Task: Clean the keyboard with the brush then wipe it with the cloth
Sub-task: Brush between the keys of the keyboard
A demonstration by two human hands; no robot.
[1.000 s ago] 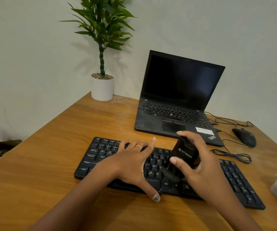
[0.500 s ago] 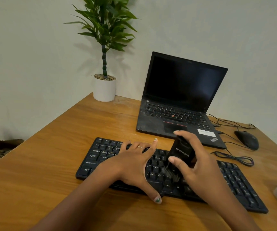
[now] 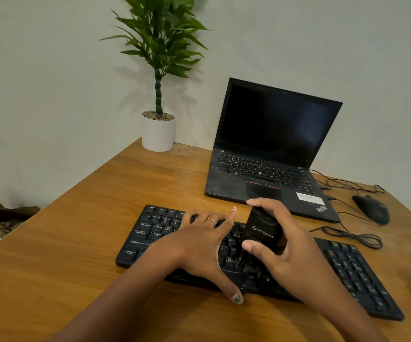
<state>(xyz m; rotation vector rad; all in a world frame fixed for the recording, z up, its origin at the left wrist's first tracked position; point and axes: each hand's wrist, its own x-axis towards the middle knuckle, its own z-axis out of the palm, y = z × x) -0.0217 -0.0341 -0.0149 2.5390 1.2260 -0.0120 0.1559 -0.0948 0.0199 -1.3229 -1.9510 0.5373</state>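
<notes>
Two hands on the black keyboard, mid-desk: my left hand lies flat w/ fingers spread over the keys, right hand grips the black brush, bristles down on keys near M. Laptop behind, mouse at right.

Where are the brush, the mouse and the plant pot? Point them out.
brush (image 3: pixel 262 233), head view, on its black lettered body.
mouse (image 3: pixel 371 209), head view, on its top shell.
plant pot (image 3: pixel 158 137), head view, on its white side wall.
</notes>
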